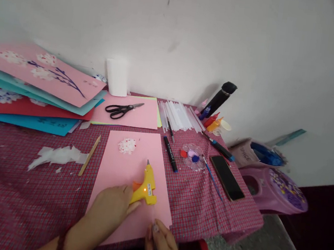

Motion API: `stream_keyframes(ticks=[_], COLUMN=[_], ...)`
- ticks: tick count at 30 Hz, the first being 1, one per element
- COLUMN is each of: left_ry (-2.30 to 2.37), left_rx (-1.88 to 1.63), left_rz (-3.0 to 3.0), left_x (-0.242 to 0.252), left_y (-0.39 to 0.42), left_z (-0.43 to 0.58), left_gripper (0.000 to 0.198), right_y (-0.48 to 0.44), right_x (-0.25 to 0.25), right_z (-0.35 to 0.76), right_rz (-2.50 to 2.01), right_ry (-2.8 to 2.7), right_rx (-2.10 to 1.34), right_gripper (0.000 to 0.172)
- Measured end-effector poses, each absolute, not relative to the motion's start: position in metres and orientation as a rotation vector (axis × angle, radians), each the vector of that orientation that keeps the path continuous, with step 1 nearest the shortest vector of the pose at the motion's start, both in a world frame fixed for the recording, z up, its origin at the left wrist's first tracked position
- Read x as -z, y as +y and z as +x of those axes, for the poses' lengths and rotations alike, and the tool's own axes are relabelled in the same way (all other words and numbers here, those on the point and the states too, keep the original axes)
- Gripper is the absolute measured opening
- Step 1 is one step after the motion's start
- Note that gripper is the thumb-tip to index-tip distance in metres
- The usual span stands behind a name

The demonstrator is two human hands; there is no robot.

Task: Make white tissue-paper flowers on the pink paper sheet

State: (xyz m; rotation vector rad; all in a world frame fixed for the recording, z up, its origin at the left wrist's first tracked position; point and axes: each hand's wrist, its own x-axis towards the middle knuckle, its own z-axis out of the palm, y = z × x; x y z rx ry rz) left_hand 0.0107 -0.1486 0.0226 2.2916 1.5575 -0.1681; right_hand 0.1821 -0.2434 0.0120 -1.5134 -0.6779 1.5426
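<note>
A yellow glue gun (146,185) is gripped by the left hand (110,209), whose fingers are closed around the handle from the left side. The gun is stood on a pink sheet (129,161), slightly below the sheet's middle, with its nozzle pointed away from the person and a small light lit on its body. The right hand (162,248) is seen at the lower right corner of the same sheet, its fingers bent and their tips laid on the paper's edge; whether anything is pinched between them cannot be told. A small white paper tuft (127,145) speckled with red is placed near the top of the sheet, well apart from the nozzle.

The sheet is laid on a red checked cloth (8,203). A black marker (170,153) is placed just beside the sheet's right edge, with a paint palette (193,156) and a dark phone (226,177) farther right. Scissors (122,110) are laid on a second pink paper behind, and torn white tissue (56,155) and a wooden stick (89,155) are seen to the left
</note>
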Motion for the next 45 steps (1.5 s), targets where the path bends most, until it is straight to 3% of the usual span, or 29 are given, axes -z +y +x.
stream_keyframes(ticks=[8, 14, 45], left_ry=[1.557, 1.545, 1.342], left_rx=[0.154, 0.203, 0.201], left_rz=[2.343, 2.362, 2.529], left_x=[-0.014, -0.015, -0.011], left_y=[-0.152, -0.149, -0.144], left_z=[0.006, 0.006, -0.006], left_gripper=[0.045, 0.043, 0.035], right_y=[-0.24, -0.242, -0.238], right_x=[-0.007, -0.008, -0.001], right_z=[0.171, 0.168, 0.153], right_rz=[-1.399, -1.418, -1.347], right_ry=[-0.64, -0.545, -0.658], right_rx=[-1.782, -1.649, -1.772], right_gripper=[0.052, 0.057, 0.049])
